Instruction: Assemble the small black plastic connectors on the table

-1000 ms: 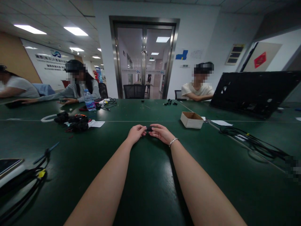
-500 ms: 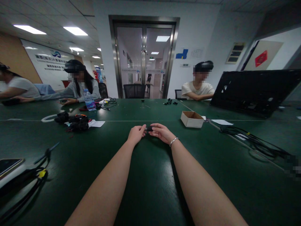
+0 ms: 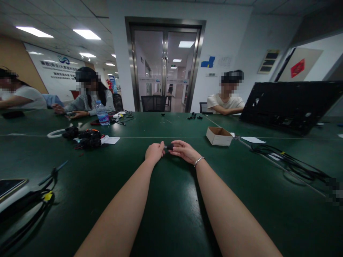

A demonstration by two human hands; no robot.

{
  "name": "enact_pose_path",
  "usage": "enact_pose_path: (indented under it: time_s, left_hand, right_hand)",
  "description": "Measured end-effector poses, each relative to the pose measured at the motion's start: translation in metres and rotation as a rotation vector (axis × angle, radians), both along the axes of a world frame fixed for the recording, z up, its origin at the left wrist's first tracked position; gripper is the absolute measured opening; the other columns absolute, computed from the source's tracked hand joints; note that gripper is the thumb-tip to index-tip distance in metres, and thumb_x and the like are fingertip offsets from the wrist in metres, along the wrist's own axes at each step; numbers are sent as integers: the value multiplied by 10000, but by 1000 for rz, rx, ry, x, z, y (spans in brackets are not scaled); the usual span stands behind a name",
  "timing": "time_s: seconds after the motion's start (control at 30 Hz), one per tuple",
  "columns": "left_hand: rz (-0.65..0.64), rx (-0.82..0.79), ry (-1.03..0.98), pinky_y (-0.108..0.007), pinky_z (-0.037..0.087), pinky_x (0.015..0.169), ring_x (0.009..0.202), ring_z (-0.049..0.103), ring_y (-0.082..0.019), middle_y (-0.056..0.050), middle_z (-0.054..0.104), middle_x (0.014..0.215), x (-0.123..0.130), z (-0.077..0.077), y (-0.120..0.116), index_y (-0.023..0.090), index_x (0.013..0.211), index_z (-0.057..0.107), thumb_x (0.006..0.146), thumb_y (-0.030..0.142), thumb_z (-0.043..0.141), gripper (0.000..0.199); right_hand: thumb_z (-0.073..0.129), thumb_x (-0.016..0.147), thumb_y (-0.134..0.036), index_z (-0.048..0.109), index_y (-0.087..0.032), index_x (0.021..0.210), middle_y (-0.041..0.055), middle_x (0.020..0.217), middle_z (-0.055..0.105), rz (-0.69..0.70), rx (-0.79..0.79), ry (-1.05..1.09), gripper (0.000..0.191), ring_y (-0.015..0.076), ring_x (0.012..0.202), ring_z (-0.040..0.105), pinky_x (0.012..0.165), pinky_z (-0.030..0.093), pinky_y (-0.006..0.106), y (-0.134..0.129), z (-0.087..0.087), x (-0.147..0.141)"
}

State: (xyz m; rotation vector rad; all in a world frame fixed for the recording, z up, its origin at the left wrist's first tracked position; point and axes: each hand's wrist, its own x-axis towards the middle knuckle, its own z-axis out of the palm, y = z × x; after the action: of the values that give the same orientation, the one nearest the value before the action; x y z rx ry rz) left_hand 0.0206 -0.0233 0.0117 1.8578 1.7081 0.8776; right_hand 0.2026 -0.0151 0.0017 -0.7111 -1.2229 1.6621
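Between my two hands, over the middle of the green table (image 3: 171, 185), is a small dark object (image 3: 169, 146) with a thin, lighter part toward the left. My left hand (image 3: 155, 153) pinches that thin end between thumb and fingers. My right hand (image 3: 184, 151), with a silver bracelet at its wrist, grips the thicker dark end with its fingertips. The fingers partly cover the object, so its exact kind cannot be made out. To the right of my hands stands an open cardboard box (image 3: 218, 138).
Black gear (image 3: 89, 138) and a bottle (image 3: 102, 113) are at the left. Cables (image 3: 44, 200) and a phone-like device (image 3: 12, 189) lie near left. A cable coil (image 3: 292, 162) and large black panel (image 3: 289, 107) are at the right. Three people sit beyond.
A little more of the small object shows between my hands, which have barely moved. At the left, a person's outstretched arm has drawn back.
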Motion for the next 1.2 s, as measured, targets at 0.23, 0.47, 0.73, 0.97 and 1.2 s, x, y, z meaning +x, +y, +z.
enact_pose_path:
  time_s: [0.23, 0.47, 0.73, 0.97, 1.2]
  left_hand:
    - [6, -45, -16, -280, 339, 535, 483, 527, -165, -30, 580, 499, 3, 5, -2, 189, 524, 595, 881, 486, 284, 559]
    - [-109, 62, -163, -265, 370, 561, 539, 530, -149, -24, 592, 581, -1, -12, 7, 173, 633, 605, 840, 540, 385, 475]
    - [-243, -23, -531, -229, 392, 546, 491, 493, -102, -1, 561, 618, 2, -17, 13, 146, 1089, 512, 849, 494, 418, 433]
    - [-255, -3, -519, -212, 392, 551, 588, 515, -103, -7, 565, 731, 0, -17, 13, 164, 1148, 493, 795, 321, 531, 388]
    - [-257, 91, -450, -228, 420, 652, 671, 522, -108, -19, 565, 819, 1, -17, 13, 163, 1156, 505, 723, 266, 620, 460]
  right_hand:
    - [677, 693, 52, 581, -146, 891, 46, 951, 639, -19, 9, -21, 297, 158, 808, 675, 782, 572, 260, -3, 2, -3]
    - [601, 854, -43, 566, -109, 932, 80, 787, 652, -97, -72, -49, 108, 158, 660, 680, 624, 587, 222, -3, 6, -6]
    - [521, 917, -70, 551, -100, 899, 89, 716, 654, -138, -88, -49, 47, 147, 587, 664, 561, 575, 208, -2, 5, -9]
    - [575, 891, -75, 561, -104, 883, 81, 699, 651, -123, -89, -74, 34, 142, 584, 662, 561, 569, 194, -2, 6, -9]
    - [604, 877, -94, 560, -119, 879, 58, 689, 642, -109, -79, -61, 51, 134, 591, 659, 575, 569, 194, -1, 4, -7]
